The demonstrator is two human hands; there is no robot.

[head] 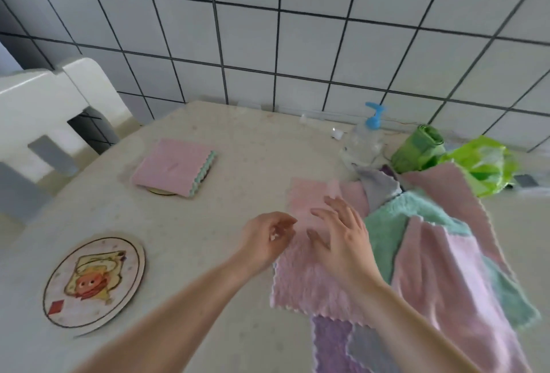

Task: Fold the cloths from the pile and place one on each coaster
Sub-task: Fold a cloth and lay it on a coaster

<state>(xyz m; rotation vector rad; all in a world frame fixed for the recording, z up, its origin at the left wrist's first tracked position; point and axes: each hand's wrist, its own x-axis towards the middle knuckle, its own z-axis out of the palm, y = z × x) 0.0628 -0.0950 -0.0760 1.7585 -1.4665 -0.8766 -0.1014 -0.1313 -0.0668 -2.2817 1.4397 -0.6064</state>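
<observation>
Meanwhile, both hands empty above pink cloth (300,268); pump bottle (361,142) clear.

one head cam, looks fwd & down, close over table (208,241) toward tiled wall (297,30).

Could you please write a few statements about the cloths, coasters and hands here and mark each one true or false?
1. A folded pink cloth lies on the far coaster. True.
2. The near coaster already has a cloth on it. False: it is bare, its printed picture showing.
3. Both hands are over a flat pink cloth. True: the left hand and right hand are above it.
4. The pump bottle has a red top. False: the top is blue.
5. The cloth pile sits left of the coasters. False: it is on the right.
</observation>
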